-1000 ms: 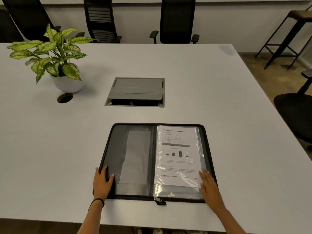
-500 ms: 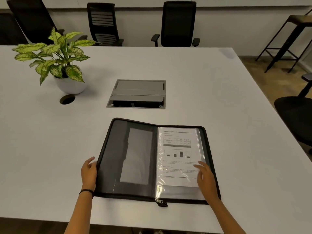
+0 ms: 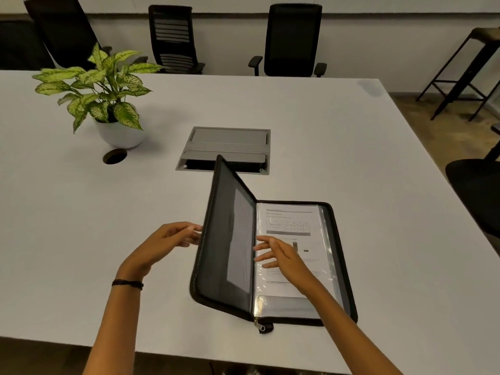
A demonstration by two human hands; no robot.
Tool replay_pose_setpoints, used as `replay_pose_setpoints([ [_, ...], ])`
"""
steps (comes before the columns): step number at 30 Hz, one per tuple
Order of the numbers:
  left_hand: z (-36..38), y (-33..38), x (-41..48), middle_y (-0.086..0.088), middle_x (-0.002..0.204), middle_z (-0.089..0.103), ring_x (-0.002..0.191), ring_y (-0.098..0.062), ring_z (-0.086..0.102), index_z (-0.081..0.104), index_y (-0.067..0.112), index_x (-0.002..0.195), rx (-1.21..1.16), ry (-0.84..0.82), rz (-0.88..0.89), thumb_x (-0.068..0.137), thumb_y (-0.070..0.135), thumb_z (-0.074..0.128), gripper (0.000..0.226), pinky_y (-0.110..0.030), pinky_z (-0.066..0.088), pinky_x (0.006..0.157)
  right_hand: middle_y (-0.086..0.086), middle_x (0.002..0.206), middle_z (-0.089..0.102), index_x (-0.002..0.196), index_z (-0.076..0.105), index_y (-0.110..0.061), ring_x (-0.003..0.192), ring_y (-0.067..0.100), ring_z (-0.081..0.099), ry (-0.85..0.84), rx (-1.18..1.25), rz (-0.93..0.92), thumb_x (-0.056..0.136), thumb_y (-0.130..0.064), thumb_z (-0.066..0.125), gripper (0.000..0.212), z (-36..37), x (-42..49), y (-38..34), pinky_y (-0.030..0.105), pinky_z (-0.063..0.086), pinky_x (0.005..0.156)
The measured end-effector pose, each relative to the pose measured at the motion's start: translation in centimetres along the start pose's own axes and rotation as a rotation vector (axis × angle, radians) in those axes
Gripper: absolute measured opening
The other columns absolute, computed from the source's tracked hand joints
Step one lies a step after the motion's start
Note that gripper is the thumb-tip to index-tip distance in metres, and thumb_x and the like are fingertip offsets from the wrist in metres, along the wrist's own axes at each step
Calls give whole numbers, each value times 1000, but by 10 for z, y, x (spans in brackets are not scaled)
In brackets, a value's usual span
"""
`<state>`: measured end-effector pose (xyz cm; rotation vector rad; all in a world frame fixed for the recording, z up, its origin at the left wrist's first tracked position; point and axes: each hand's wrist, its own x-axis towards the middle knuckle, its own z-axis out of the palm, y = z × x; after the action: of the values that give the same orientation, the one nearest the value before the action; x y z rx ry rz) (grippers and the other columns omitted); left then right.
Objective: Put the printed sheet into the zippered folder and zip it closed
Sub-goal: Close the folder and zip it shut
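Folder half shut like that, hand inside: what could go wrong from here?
1. The right hand lies on the sheet under the raised left cover; if the left hand pushes it down, the fingers could get pinched.
2. Pulling that hand out might drag or crease the sheet in its clear sleeve.
3. The zipper pull sits at the spine's near end; the sleeve's edge could perhaps snag while zipping.

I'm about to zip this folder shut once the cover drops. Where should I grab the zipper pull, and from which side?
Pinch the small metal tab of the zipper pull, probably from the near table edge. It hangs off the zippered folder at the spine's near end, pointing toward you, clear of the printed sheet. The right hand hovering over the sheet looks closest; the left hand is at the raised cover.
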<state>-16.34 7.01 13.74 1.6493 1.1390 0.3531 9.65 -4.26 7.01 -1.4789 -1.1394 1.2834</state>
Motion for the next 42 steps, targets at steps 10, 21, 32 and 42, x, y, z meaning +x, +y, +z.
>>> replay_pose_setpoints([
  [10, 74, 34, 31, 15, 106, 66, 99, -2, 64, 52, 33, 123, 89, -185, 138, 98, 29, 44, 26, -16, 47, 87, -6, 116, 63, 116, 52, -33, 97, 10, 67, 96, 130, 25, 98, -38, 17, 41, -18, -21, -4, 20, 57, 75],
  [21, 132, -3, 57, 11, 118, 59, 106, -6, 59, 51, 28, 128, 180, -355, 87, 99, 30, 44, 30, -15, 43, 88, -15, 100, 63, 108, 54, -36, 86, 4, 65, 319, 174, 136, 93, -49, 19, 40, -78, -41, 5, 10, 53, 59],
  [32, 160, -74, 41, -9, 129, 57, 114, -23, 57, 52, 16, 127, 547, -506, -240, 96, 29, 50, 34, -29, 44, 97, 13, 118, 62, 120, 56, -9, 96, 24, 59, 590, 47, 365, 95, -16, 48, 27, -132, -60, 93, 37, 49, 90],
  [42, 190, -106, 14, 7, 82, 55, 83, -13, 52, 56, 14, 104, 429, -614, -302, 86, 25, 64, 22, -20, 44, 76, 18, 126, 58, 125, 52, -3, 112, 36, 54, 716, -86, 531, 94, -5, 43, 32, -120, -63, 142, 48, 47, 98],
])
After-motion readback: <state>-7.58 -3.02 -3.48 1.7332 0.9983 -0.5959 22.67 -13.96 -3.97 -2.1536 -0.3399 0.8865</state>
